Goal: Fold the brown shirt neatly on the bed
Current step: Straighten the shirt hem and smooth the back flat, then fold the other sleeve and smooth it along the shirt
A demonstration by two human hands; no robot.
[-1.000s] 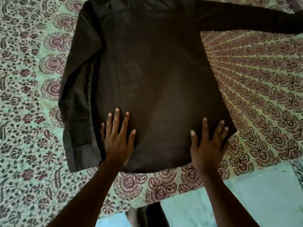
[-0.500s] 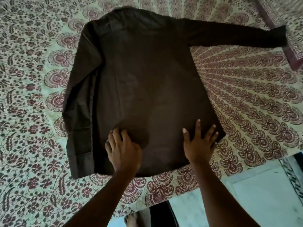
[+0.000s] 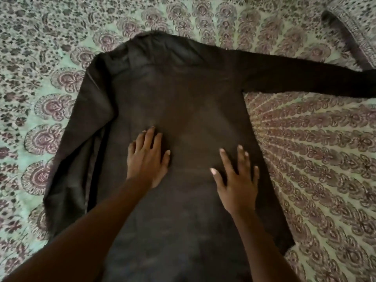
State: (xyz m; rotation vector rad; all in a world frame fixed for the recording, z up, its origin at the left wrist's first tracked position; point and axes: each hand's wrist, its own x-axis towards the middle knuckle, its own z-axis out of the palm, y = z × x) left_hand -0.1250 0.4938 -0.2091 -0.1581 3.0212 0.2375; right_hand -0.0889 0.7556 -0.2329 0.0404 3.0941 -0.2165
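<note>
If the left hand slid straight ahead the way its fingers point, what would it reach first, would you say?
Only more brown shirt: the left hand points up its back toward the collar, with nothing else in that line.

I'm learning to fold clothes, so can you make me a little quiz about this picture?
1. True or false: both sleeves of the brown shirt stretch straight out sideways.
2. What are the left hand and right hand doing? A) pinching the collar B) pressing flat on the shirt C) lifting a sleeve
3. Fill in: the shirt lies on a patterned ___.

Key: 1 false, the left sleeve lies down along the side; 2 B; 3 bedsheet.
</note>
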